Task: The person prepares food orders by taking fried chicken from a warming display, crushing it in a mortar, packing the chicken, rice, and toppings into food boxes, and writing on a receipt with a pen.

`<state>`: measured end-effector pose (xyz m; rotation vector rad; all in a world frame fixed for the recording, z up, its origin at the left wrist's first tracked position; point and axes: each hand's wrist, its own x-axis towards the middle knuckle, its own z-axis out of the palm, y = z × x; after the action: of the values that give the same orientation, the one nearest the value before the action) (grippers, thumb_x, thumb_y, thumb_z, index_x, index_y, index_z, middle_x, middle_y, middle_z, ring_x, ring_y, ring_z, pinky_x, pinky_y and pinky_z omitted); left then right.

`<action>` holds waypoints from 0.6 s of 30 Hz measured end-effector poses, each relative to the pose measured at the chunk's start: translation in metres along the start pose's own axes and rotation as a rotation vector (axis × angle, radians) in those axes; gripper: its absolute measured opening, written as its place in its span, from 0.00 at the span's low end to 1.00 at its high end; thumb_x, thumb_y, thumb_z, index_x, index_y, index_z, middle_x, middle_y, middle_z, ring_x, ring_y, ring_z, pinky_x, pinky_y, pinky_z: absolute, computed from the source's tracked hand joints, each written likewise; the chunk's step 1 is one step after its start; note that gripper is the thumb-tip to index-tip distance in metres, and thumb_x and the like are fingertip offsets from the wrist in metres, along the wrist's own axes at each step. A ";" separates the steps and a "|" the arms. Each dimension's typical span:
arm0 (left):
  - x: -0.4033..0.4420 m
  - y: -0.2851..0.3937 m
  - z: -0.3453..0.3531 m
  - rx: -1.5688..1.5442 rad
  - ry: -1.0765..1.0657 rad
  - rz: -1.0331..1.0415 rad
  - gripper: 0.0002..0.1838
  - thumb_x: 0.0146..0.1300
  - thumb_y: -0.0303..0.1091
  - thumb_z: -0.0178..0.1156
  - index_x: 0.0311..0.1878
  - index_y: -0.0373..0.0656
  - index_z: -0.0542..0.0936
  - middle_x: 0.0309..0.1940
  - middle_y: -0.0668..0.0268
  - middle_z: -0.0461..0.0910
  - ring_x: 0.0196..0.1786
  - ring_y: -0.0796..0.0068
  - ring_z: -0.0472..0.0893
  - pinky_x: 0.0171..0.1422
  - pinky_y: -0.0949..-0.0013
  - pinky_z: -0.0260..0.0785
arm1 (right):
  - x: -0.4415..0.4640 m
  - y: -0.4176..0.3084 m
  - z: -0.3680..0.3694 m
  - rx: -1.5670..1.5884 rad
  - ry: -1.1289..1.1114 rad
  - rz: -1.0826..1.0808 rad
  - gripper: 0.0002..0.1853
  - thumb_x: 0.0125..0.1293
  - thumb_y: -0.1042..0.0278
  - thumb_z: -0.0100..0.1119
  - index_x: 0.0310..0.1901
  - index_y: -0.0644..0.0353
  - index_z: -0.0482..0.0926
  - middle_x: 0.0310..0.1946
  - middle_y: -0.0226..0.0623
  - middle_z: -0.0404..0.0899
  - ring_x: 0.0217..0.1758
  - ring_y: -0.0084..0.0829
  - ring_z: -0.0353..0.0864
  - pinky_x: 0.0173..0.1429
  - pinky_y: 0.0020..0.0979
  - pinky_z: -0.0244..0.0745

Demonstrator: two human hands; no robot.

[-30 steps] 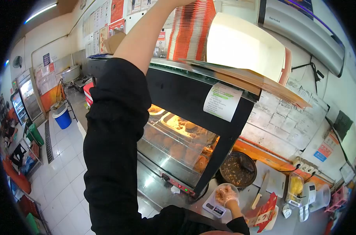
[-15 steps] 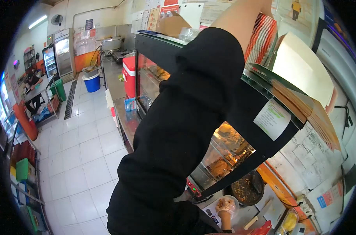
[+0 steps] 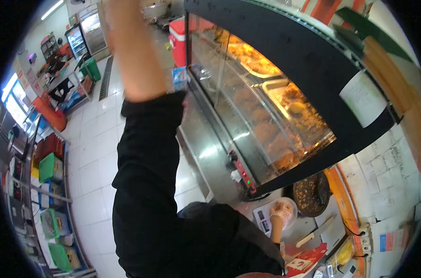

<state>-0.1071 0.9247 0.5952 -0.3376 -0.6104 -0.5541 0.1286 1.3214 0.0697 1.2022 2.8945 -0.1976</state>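
Note:
My left arm rises in a black sleeve across the view. Its bare forearm is blurred and runs off the top edge, so my left hand is out of sight. At the lower right, my right hand wears a thin clear plastic glove. Its fingers seem closed on brown food in a round, pale plastic bowl, though the glove blurs their outline. Partly under the bowl lies a white scale. Beside it sits a dark pan with brown crumbs.
A lit glass warmer with trays of fried food stands over the steel counter. A knife and red printed packaging lie near the scale. Brown cardboard overhangs the warmer's top. Green-lidded tubs line shelves at left.
My left arm has swung left, away from the red-and-white stack above the warmer, uncovering the glass front. The view has shifted. My right hand stays at the bowl.

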 end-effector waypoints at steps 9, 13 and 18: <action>-0.138 0.021 -0.352 0.336 -0.660 -1.076 0.16 0.60 0.29 0.61 0.51 0.35 0.77 0.44 0.63 0.78 0.43 0.77 0.77 0.50 0.72 0.70 | -0.011 -0.023 -0.037 0.009 -0.194 0.223 0.33 0.48 0.56 0.68 0.59 0.47 0.70 0.60 0.40 0.67 0.65 0.39 0.65 0.66 0.36 0.66; -0.248 0.048 -0.411 0.168 -0.666 -1.782 0.17 0.57 0.28 0.62 0.52 0.38 0.78 0.43 0.64 0.79 0.42 0.78 0.77 0.44 0.74 0.73 | 0.014 0.006 0.008 0.003 -0.223 0.135 0.33 0.53 0.44 0.58 0.61 0.46 0.70 0.64 0.43 0.65 0.68 0.41 0.62 0.70 0.37 0.59; -0.305 0.058 -0.457 0.249 -1.017 -1.899 0.20 0.51 0.26 0.60 0.50 0.34 0.78 0.41 0.58 0.81 0.40 0.71 0.80 0.44 0.72 0.74 | 0.008 0.002 0.003 0.009 -0.124 0.103 0.28 0.51 0.48 0.62 0.54 0.49 0.75 0.58 0.38 0.70 0.62 0.39 0.69 0.63 0.34 0.67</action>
<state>-0.0783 0.8829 0.0449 0.3905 -1.9583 -2.1358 0.1240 1.3282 0.0665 1.2878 2.7219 -0.2743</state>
